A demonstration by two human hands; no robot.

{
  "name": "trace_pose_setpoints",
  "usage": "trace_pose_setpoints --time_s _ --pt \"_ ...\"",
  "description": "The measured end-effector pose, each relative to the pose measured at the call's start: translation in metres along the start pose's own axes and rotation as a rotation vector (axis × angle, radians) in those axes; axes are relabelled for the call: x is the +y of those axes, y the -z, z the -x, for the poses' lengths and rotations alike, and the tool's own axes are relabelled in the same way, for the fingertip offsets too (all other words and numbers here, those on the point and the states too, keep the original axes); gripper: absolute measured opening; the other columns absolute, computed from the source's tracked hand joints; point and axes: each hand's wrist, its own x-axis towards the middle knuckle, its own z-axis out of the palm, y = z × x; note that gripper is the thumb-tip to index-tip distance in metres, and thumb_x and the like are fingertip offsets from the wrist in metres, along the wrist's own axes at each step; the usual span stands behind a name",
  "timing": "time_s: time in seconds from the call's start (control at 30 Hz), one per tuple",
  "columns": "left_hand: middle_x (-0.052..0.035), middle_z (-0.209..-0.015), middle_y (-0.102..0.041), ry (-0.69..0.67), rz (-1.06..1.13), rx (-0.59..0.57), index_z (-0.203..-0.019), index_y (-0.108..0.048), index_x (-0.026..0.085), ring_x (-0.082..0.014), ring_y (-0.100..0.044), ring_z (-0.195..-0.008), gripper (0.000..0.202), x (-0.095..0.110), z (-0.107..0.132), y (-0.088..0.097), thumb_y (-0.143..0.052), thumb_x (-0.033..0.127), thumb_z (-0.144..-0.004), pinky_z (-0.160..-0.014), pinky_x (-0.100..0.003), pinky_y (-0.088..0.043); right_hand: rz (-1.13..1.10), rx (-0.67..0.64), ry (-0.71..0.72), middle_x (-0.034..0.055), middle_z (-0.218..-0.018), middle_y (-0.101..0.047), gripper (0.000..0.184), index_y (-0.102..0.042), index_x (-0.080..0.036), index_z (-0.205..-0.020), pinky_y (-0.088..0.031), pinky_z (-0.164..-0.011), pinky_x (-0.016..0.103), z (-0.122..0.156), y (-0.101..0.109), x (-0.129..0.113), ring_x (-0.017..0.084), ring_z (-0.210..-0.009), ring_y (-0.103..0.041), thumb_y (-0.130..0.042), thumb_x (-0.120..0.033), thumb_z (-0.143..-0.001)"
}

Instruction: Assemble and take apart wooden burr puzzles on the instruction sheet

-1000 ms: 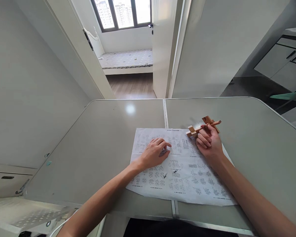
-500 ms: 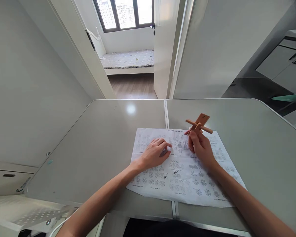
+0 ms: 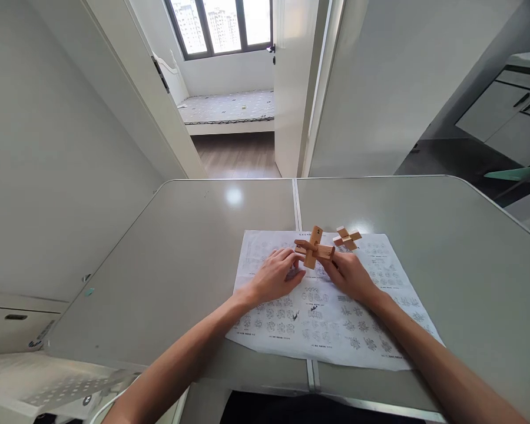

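Note:
A printed instruction sheet (image 3: pixel 335 321) covered in small diagrams lies on the grey table (image 3: pixel 194 253). My right hand (image 3: pixel 350 275) is closed on a wooden cross-shaped puzzle piece (image 3: pixel 314 249), holding it just above the sheet's far part. My left hand (image 3: pixel 277 274) rests on the sheet with fingers curled, its fingertips close to the left end of that piece. A second, smaller wooden cross-shaped assembly (image 3: pixel 347 237) lies on the sheet's far edge, just beyond my right hand.
The table is split by a seam (image 3: pixel 295 203) down its middle. Beyond it an open doorway (image 3: pixel 234 118) shows a bedroom with a window. White walls stand left and right; grey cabinets (image 3: pixel 507 112) are at the far right.
My right hand has carried the wooden piece leftward toward my left hand. The smaller wooden assembly now lies uncovered on the sheet's far edge. My left hand has stayed put.

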Motion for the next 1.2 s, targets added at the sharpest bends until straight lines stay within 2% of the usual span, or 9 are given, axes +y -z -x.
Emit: trace_pose_setpoints --time_s 0.17,0.4,0.57,0.67,0.73,0.8,1.03,1.2 --pt "-0.0052 -0.097 -0.065 0.048 0.019 -0.003 -0.09 -0.052 0.022 -0.0241 -0.062 -0.094 0.016 -0.0007 -0.0007 -0.0004 -0.061 0.033 -0.095 -0.091 -0.041 -0.051 0.049 -0.022 0.054 -0.0026 -0.056 -0.052 0.038 -0.056 -0.021 -0.076 -0.032 -0.049 0.027 -0.0008 0.0003 -0.0004 0.013 -0.047 -0.038 -0.045 -0.037 -0.109" --pt "-0.0027 -0.091 -0.064 0.112 0.09 0.032 -0.093 -0.05 0.021 -0.0211 -0.062 -0.085 0.025 0.0032 -0.0006 0.0013 -0.064 0.042 -0.094 -0.082 -0.037 -0.05 0.062 -0.057 0.066 -0.0018 -0.059 -0.055 0.033 -0.058 -0.02 -0.08 -0.031 -0.052 0.027 0.0004 -0.0004 0.0011 0.013 -0.048 -0.039 -0.045 -0.032 -0.108" --pt "-0.002 -0.089 -0.064 0.104 0.111 0.045 -0.099 -0.052 0.021 -0.0198 -0.062 -0.082 0.02 0.0034 0.0002 0.001 -0.059 0.039 -0.097 -0.085 -0.037 -0.051 0.072 -0.097 0.068 -0.0004 -0.063 -0.06 0.03 -0.065 -0.019 -0.093 -0.033 -0.054 0.028 0.0009 -0.0005 0.0 0.014 -0.05 -0.044 -0.042 -0.03 -0.109" --pt "-0.0028 -0.092 -0.065 0.095 0.123 0.035 -0.117 -0.054 0.019 -0.0205 -0.063 -0.084 0.026 0.0009 0.0009 -0.0008 -0.056 0.038 -0.099 -0.086 -0.038 -0.052 0.083 -0.115 0.074 0.0004 -0.066 -0.063 0.029 -0.067 -0.019 -0.1 -0.035 -0.055 0.027 0.0014 -0.001 0.0 0.014 -0.051 -0.047 -0.042 -0.029 -0.109" --pt "-0.0033 -0.095 -0.066 0.098 0.138 0.04 -0.133 -0.049 0.019 -0.0213 -0.064 -0.087 0.039 -0.0007 0.0015 -0.0021 -0.056 0.037 -0.099 -0.089 -0.039 -0.053 0.084 -0.13 0.079 0.0016 -0.07 -0.066 0.029 -0.068 -0.02 -0.105 -0.036 -0.056 0.027 0.0016 -0.0014 0.0002 0.015 -0.053 -0.05 -0.041 -0.029 -0.109" --pt "-0.0038 -0.096 -0.067 0.104 0.151 0.051 -0.141 -0.043 0.019 -0.0224 -0.065 -0.09 0.05 -0.0016 0.0022 -0.0031 -0.058 0.037 -0.097 -0.091 -0.041 -0.053 0.082 -0.146 0.078 0.0024 -0.072 -0.068 0.029 -0.069 -0.02 -0.108 -0.037 -0.056 0.027 0.0017 -0.0015 0.0004 0.015 -0.054 -0.052 -0.041 -0.03 -0.109" --pt "-0.0054 -0.098 -0.069 0.125 0.153 0.048 -0.145 -0.039 0.019 -0.0244 -0.066 -0.095 0.057 -0.0006 0.0033 -0.002 -0.061 0.034 -0.094 -0.09 -0.041 -0.055 0.085 -0.172 0.052 0.0032 -0.077 -0.073 0.03 -0.069 -0.021 -0.1 -0.04 -0.057 0.029 0.0008 -0.0007 -0.0018 0.017 -0.056 -0.057 -0.042 -0.03 -0.109" --pt "-0.0104 -0.116 -0.07 0.102 0.163 0.015 -0.137 -0.049 0.021 -0.0266 -0.068 -0.106 0.045 -0.0023 0.0016 -0.0009 -0.057 0.023 -0.093 -0.097 -0.044 -0.054 0.084 -0.183 0.063 0.0075 -0.094 -0.08 0.032 -0.071 -0.022 -0.112 -0.045 -0.062 0.029 -0.0009 0.0 -0.0052 0.02 -0.069 -0.07 -0.04 -0.033 -0.11"
